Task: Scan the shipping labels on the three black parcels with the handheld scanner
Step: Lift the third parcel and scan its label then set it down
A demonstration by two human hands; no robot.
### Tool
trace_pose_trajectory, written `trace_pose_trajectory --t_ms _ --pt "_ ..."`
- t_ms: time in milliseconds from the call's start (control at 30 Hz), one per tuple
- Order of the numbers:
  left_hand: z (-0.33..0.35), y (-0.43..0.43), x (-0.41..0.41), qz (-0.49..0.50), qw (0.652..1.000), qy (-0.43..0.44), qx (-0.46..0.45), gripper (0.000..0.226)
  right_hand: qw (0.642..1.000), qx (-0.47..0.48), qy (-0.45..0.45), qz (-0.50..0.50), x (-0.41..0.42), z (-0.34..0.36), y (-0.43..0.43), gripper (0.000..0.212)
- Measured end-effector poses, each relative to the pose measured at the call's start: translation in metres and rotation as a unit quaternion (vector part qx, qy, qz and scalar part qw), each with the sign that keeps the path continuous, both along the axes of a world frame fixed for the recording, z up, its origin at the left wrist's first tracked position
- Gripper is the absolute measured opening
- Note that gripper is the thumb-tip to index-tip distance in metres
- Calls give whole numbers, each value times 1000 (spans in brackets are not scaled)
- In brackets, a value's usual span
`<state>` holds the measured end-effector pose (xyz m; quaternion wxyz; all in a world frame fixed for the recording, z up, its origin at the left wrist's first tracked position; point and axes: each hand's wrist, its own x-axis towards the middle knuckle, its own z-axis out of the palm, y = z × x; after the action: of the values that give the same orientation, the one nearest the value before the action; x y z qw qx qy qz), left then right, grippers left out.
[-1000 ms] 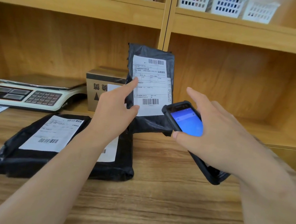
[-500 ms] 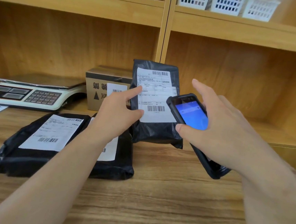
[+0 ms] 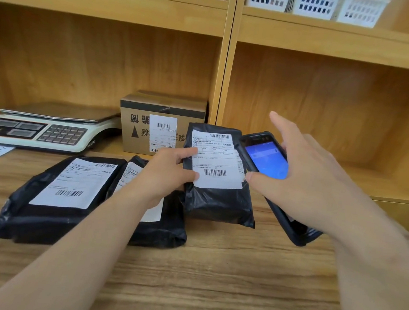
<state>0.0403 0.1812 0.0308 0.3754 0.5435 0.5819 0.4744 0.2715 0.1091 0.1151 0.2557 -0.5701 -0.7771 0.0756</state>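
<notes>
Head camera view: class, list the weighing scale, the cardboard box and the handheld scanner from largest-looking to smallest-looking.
1. Weighing scale, widest in the picture.
2. Cardboard box.
3. Handheld scanner; partly hidden by the right hand and nearer the camera, so its rank against the box is unsure.

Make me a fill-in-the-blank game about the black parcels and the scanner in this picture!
1. The left hand holds a black parcel by its ____ edge.
2. The right hand holds the handheld scanner, whose screen glows ____.
3. ____ other black parcels lie flat on the wooden table.
4. The cardboard box stands to the right of the ____.

Missing words: left; blue; Two; scale
</notes>
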Motion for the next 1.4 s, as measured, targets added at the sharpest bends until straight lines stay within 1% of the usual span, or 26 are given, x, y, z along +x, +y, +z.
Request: trace_pose_trajectory --t_ms 267,467,667,800,933,1167,1400 --pt "-6 0 2 -27 998 1 -50 63 1000 -9 2 7 2 -2 3 98" --pt "-9 0 7 -48 997 11 -65 49 1000 -9 -2 8 2 -2 3 98" --pt "-14 2 8 -62 995 23 -78 58 1000 -10 -9 7 1 -2 3 98" --pt "-19 2 7 -72 993 39 -82 57 1000 -8 -11 6 1 -3 3 98" --pt "-21 4 6 -86 991 48 -92 61 1000 -9 -14 9 0 -2 3 99" --pt "-23 4 4 -87 989 58 -102 62 1000 -10 -17 16 0 -1 2 100" --pt "-25 6 2 -103 981 127 -108 67 1000 -9 -14 17 1 -3 4 100"
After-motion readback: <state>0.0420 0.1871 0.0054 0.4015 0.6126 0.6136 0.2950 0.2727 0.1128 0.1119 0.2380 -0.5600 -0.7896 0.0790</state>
